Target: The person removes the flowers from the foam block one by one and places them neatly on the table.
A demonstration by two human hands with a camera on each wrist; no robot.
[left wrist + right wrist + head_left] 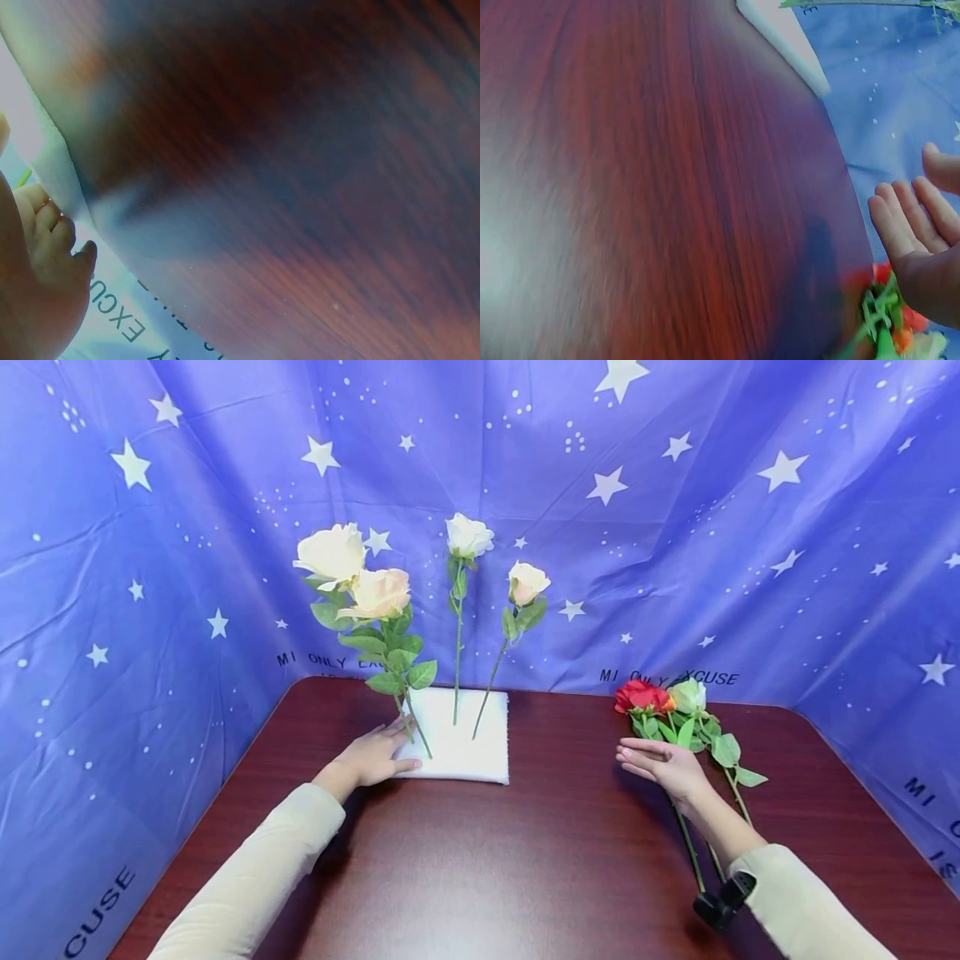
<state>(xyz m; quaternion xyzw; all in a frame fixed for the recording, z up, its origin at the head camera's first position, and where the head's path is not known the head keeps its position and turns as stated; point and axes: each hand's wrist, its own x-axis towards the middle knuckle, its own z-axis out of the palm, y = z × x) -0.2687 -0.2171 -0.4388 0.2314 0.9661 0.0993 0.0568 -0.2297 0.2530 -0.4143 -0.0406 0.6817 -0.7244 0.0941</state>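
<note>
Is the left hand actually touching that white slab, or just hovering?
Touching. The head view shows the left hand resting on the left edge of the white slab, its thumb lying on top.

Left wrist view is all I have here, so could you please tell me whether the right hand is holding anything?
Observer: No, the right hand is empty, its fingers held loosely out.
Operator: Thank you; what is it closest to?
Observer: It is right by a red rose and a pale rose, which lie on the table.
Operator: And how many flowers are standing in the white block, whose edge I can just see?
Observer: Four standing roses, all in white or soft peach tones.
</note>
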